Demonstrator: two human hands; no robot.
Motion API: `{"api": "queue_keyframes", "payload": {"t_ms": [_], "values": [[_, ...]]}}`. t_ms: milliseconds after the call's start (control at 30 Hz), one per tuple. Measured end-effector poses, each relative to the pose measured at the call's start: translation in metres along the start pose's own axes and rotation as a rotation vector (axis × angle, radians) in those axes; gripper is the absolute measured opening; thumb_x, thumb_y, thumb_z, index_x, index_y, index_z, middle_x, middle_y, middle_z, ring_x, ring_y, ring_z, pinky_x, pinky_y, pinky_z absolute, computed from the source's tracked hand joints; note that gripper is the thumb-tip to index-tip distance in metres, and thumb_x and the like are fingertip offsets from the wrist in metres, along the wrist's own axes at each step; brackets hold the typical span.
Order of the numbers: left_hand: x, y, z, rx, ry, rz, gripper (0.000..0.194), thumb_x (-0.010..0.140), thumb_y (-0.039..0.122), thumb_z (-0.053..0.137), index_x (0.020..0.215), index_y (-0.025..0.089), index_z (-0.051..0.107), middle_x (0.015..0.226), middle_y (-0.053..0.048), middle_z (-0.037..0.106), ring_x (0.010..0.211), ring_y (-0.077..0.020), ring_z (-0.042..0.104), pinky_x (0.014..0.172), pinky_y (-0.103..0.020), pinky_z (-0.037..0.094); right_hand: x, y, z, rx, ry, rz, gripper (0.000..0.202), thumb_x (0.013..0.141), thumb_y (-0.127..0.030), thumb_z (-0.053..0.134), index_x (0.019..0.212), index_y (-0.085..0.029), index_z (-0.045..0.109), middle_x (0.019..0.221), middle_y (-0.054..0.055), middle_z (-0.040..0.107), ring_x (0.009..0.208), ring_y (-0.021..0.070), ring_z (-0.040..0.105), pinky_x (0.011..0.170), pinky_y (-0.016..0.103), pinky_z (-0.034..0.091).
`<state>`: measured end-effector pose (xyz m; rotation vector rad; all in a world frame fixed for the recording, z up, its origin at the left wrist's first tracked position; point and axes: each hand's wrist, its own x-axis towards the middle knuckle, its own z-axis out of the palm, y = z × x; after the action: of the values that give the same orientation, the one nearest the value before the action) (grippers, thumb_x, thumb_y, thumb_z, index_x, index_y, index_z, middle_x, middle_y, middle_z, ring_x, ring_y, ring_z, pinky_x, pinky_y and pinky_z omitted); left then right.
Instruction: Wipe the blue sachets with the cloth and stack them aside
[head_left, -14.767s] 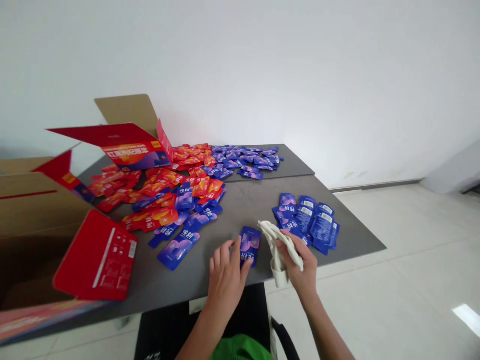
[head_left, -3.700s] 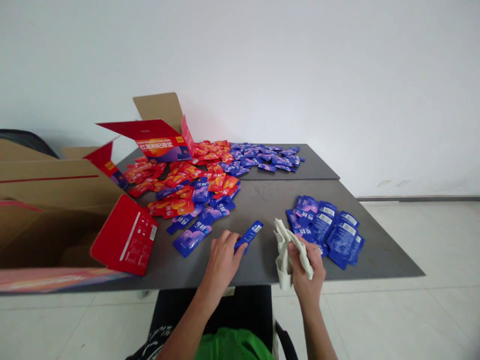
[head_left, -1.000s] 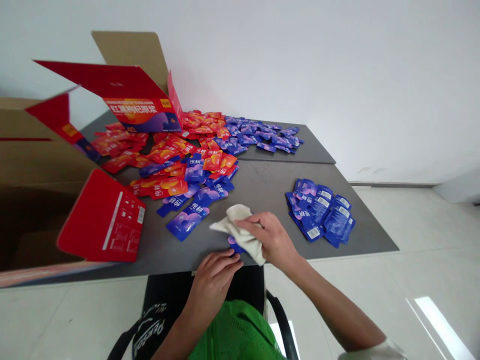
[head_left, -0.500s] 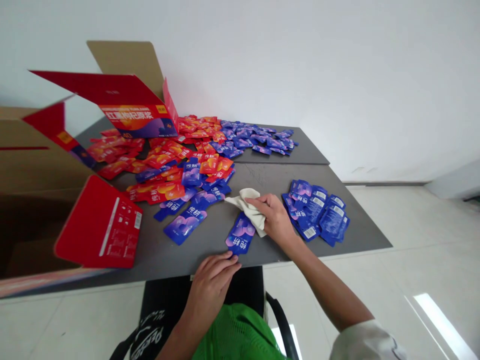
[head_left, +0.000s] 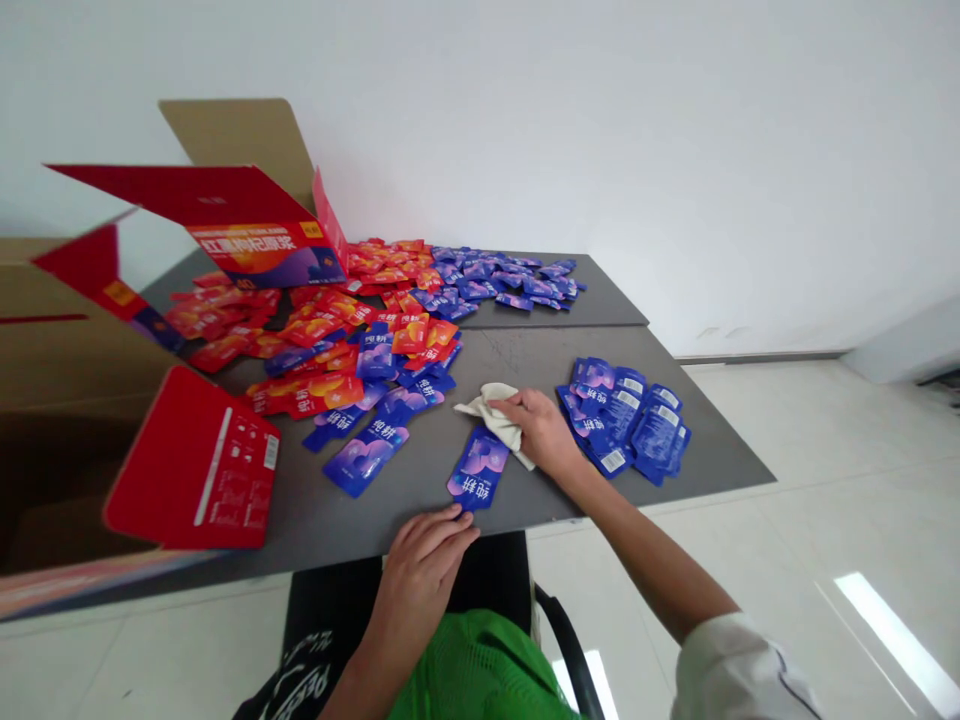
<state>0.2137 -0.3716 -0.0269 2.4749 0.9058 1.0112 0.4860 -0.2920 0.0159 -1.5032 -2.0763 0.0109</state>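
Observation:
A blue-and-purple pouch (head_left: pixel 480 468) lies flat near the front edge of the grey table (head_left: pixel 540 345). My right hand (head_left: pixel 541 428) grips a folded cream cloth (head_left: pixel 504 425), which covers the pouch's upper end. At the lower end, the fingertips of my left hand (head_left: pixel 431 550) rest against the pouch, fingers stretched out side by side. To the right of my right hand sits a stack of blue pouches (head_left: pixel 626 415), several with their barcode side up. Another blue pouch (head_left: pixel 366 455) lies by itself to the left.
Red pouches (head_left: pixel 322 390) are heaped at the left, mixed with blue ones. More blue pouches (head_left: pixel 502 280) spread along the back. An open red carton (head_left: pixel 270 255) stands behind the heap. A larger open cardboard box (head_left: pixel 82 350) is at the far left.
The whole view has shifted slightly. Both hands keep nearly the same places, with the cloth still over the pouch's upper end and bunched a little differently.

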Motion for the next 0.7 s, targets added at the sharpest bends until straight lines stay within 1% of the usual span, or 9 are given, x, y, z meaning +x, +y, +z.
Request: {"api": "queue_keyframes", "payload": {"t_ms": [67, 133, 233, 333, 400, 433, 533, 600, 700], "values": [[0.001, 0.001, -0.002, 0.004, -0.015, 0.007, 0.023, 0.103, 0.017, 0.058, 0.118, 0.026, 0.072, 0.118, -0.002, 0.077, 0.115, -0.0231, 0.068, 0.099, -0.041, 0.052, 0.004, 0.009, -0.012, 0.006, 0.099, 0.035, 0.037, 0.096, -0.017, 0.066, 0.132, -0.025, 0.073, 0.106, 0.010, 0.068, 0.095, 0.0231, 0.062, 0.085, 0.036, 0.050], [0.005, 0.003, -0.004, 0.032, -0.022, -0.032, 0.022, 0.103, 0.025, 0.059, 0.122, 0.027, 0.070, 0.117, -0.003, 0.076, 0.116, -0.0242, 0.066, 0.099, -0.041, 0.052, -0.006, 0.005, -0.024, 0.065, 0.229, 0.083, 0.040, 0.096, -0.018, 0.065, 0.135, -0.026, 0.071, 0.106, 0.009, 0.067, 0.095, 0.0228, 0.062, 0.083, 0.036, 0.052], [0.015, 0.004, -0.002, 0.167, 0.021, -0.175, 0.033, 0.103, 0.037, 0.059, 0.134, 0.026, 0.065, 0.118, -0.008, 0.071, 0.113, -0.0286, 0.063, 0.098, -0.046, 0.051, -0.038, -0.017, -0.033, 0.193, 0.387, 0.150, 0.043, 0.096, -0.021, 0.067, 0.138, -0.031, 0.068, 0.109, 0.008, 0.064, 0.097, 0.0223, 0.063, 0.082, 0.036, 0.053], [0.031, 0.004, 0.005, 0.327, 0.039, -0.313, 0.054, 0.102, 0.047, 0.058, 0.147, 0.018, 0.055, 0.124, -0.016, 0.064, 0.113, -0.0334, 0.059, 0.094, -0.049, 0.051, -0.072, -0.039, -0.032, 0.271, 0.449, 0.219, 0.041, 0.096, -0.021, 0.067, 0.136, -0.031, 0.069, 0.108, 0.007, 0.065, 0.095, 0.0218, 0.064, 0.080, 0.035, 0.054], [0.042, 0.004, 0.010, 0.400, -0.017, -0.363, 0.063, 0.100, 0.049, 0.060, 0.150, 0.013, 0.050, 0.128, -0.018, 0.061, 0.116, -0.0352, 0.057, 0.092, -0.048, 0.050, -0.091, -0.048, -0.027, 0.303, 0.468, 0.279, 0.037, 0.097, -0.021, 0.067, 0.133, -0.029, 0.071, 0.105, 0.007, 0.066, 0.093, 0.0218, 0.065, 0.079, 0.035, 0.054], [0.047, 0.005, 0.011, 0.424, -0.064, -0.376, 0.063, 0.100, 0.048, 0.061, 0.150, 0.012, 0.050, 0.128, -0.018, 0.061, 0.116, -0.0352, 0.057, 0.091, -0.047, 0.050, -0.098, -0.051, -0.024, 0.318, 0.481, 0.309, 0.035, 0.097, -0.022, 0.067, 0.131, -0.028, 0.072, 0.105, 0.007, 0.066, 0.093, 0.0220, 0.066, 0.079, 0.035, 0.054], [0.065, 0.009, 0.011, 0.453, -0.220, -0.416, 0.060, 0.097, 0.047, 0.064, 0.148, 0.016, 0.054, 0.124, -0.015, 0.064, 0.112, -0.0334, 0.059, 0.093, -0.045, 0.047, -0.114, -0.053, -0.016, 0.352, 0.519, 0.363, 0.032, 0.097, -0.023, 0.068, 0.128, -0.026, 0.073, 0.104, 0.007, 0.067, 0.092, 0.0220, 0.067, 0.078, 0.035, 0.055], [0.076, 0.009, 0.008, 0.437, -0.309, -0.453, 0.057, 0.096, 0.047, 0.066, 0.145, 0.018, 0.056, 0.121, -0.014, 0.065, 0.111, -0.0327, 0.060, 0.094, -0.045, 0.045, -0.121, -0.053, -0.014, 0.376, 0.515, 0.370, 0.032, 0.096, -0.024, 0.068, 0.128, -0.026, 0.073, 0.102, 0.007, 0.067, 0.091, 0.0216, 0.067, 0.077, 0.034, 0.055], [0.090, 0.003, 0.005, 0.343, -0.383, -0.511, 0.050, 0.095, 0.045, 0.066, 0.137, 0.019, 0.059, 0.120, -0.012, 0.066, 0.114, -0.0311, 0.061, 0.096, -0.043, 0.042, -0.126, -0.052, -0.014, 0.443, 0.467, 0.347, 0.033, 0.096, -0.024, 0.068, 0.128, -0.027, 0.073, 0.101, 0.006, 0.067, 0.090, 0.0213, 0.067, 0.075, 0.033, 0.055]]}}
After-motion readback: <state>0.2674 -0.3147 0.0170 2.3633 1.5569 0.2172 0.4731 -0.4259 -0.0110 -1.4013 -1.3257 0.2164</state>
